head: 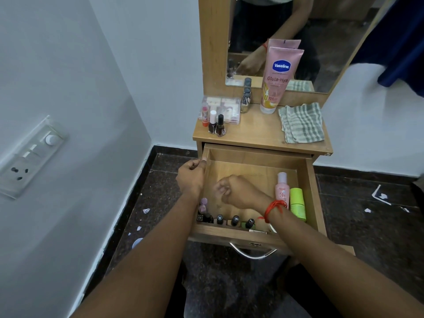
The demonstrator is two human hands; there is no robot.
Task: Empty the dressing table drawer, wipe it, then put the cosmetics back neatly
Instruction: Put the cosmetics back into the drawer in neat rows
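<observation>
The left hand (pixel 191 177) was positioned outside the left wall of the open drawer (pixel 313 191). Its fingers were curled to the palm with no object visible in them, and the thumb tip rested on the wall's rim. Just below that hand, the left forearm covered part of the lilac-capped bottles (pixel 203 205) in the drawer's front left corner. A row of dark-capped nail polish bottles (pixel 235 220) lay along the inside of the front wall, near the right hand but not touching it. The right hand (pixel 238 190) hovered over the bare middle of the drawer floor, fingers curled. Motion blur obscured the fingertips, so it could not be determined whether they pinched anything. The right forearm hid the drawer's front right corner. A pink bottle (pixel 282 188) and a green container (pixel 297 203) lay side by side against the right wall, just beyond the right wrist. On the tabletop above stood a clear box (pixel 229 109), a Vaseline tube (pixel 278 81) and a checked cloth (pixel 301 122).
</observation>
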